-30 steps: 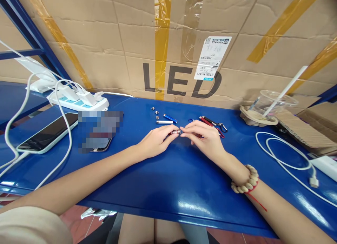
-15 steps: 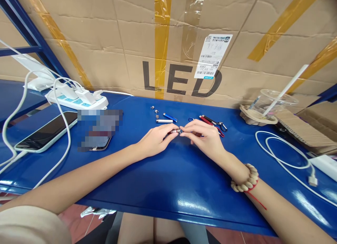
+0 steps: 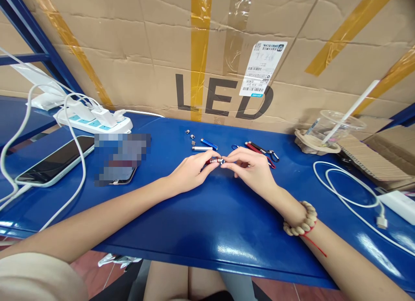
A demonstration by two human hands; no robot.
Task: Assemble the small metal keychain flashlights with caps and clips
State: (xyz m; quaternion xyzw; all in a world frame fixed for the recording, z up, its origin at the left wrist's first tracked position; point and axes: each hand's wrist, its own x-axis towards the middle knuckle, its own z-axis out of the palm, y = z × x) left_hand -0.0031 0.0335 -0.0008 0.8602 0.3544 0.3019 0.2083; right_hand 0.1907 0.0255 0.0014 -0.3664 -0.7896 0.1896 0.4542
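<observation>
Red tube (image 3: 214,161) pinched between left hand (image 3: 191,173), right hand (image 3: 251,167), mid-table (image 3: 201,223).

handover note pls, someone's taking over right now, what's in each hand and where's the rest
Left hand: pinching a small red tube at the fingertips, low over the table.
Right hand: fingertips at the tube's metal end, touching it.
Behind the hands: silver tube, blue tube, three small metal bits, and red and black tubes with clips.
Done: cannot tell how many are finished.
Left: the tube in hand; loose parts lie untouched.
</observation>
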